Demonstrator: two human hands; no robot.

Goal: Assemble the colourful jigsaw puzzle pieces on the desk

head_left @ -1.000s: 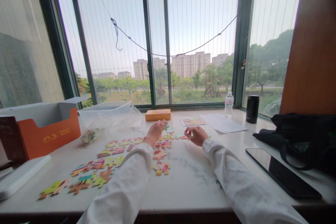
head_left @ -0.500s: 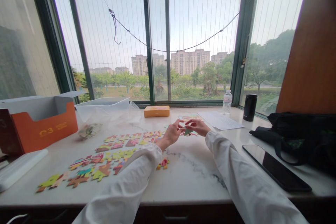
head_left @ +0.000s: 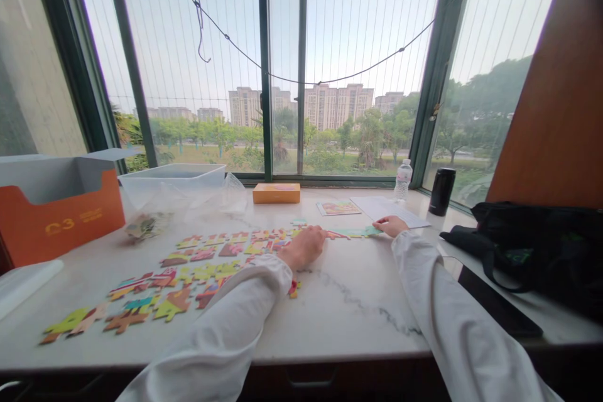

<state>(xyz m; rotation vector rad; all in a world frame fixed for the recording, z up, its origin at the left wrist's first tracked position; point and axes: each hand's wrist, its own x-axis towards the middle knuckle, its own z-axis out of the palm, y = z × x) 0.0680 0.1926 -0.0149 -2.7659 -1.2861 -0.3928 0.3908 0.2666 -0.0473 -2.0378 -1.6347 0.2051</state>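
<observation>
A joined strip of jigsaw puzzle pieces (head_left: 346,233), pale green and red, lies between my two hands at the far middle of the table. My right hand (head_left: 392,226) pinches a pale green puzzle piece (head_left: 374,231) at the strip's right end. At the left end rests my left hand (head_left: 305,247), its fingers curled and fingertips by the strip; what they grip is hidden. Many-coloured loose puzzle pieces (head_left: 172,304) spread in rows to the left. A small red and yellow piece (head_left: 294,289) shows partly behind my left sleeve.
Behind the strip lie a picture card (head_left: 338,207) and white paper (head_left: 393,212). A water bottle (head_left: 402,181), black cup (head_left: 441,191), black bag (head_left: 532,251) and phone (head_left: 494,298) are right. An orange box (head_left: 61,220), clear bin (head_left: 176,179) and small orange box (head_left: 276,193) stand left and back.
My hands have moved apart; they were together over a dark green piece. My right hand went right to the strip's end. The strip and picture card now show more fully. The view shifted slightly.
</observation>
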